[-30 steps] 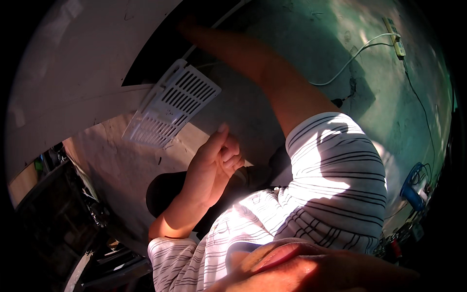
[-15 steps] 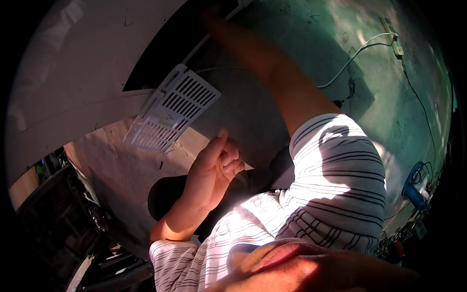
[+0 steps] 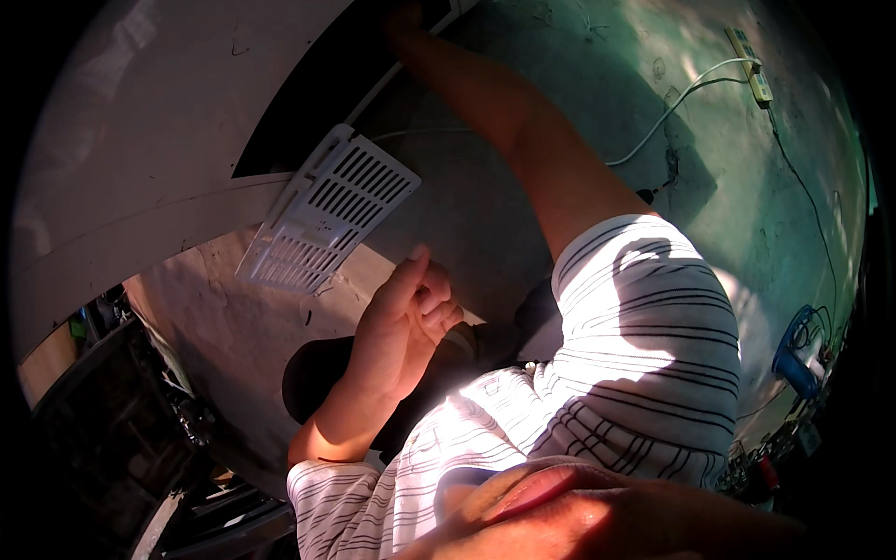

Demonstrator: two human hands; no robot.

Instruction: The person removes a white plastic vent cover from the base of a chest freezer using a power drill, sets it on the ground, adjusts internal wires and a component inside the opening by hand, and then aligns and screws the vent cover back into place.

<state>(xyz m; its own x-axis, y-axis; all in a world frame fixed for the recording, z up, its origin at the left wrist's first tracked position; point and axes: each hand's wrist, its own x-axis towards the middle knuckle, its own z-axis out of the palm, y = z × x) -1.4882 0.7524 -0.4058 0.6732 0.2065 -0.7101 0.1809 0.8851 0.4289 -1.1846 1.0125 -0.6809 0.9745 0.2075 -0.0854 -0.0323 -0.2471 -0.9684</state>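
Observation:
My left hand [image 3: 411,303] is raised in front of my body, thumb up and fingers curled in toward the palm. Nothing shows in it. Beyond it, a white slotted plastic grille [image 3: 341,210] leans at a tilt against the lower edge of a large white panel or cabinet [image 3: 149,140]. My right arm stretches far forward to a dark opening [image 3: 308,103] in that white body. The right hand [image 3: 403,17] is at the opening's far end, deep in shadow, so its fingers cannot be made out.
A power strip [image 3: 750,67] with a white cable [image 3: 667,117] lies on the concrete floor at far right. Nearer on that side is a blue tool-like object [image 3: 793,355] with a cord. Dark shelving or racks [image 3: 112,411] with clutter stand at lower left.
My left hand has shifted very slightly to the left, still curled. The right arm stays reached into the dark opening with little visible movement.

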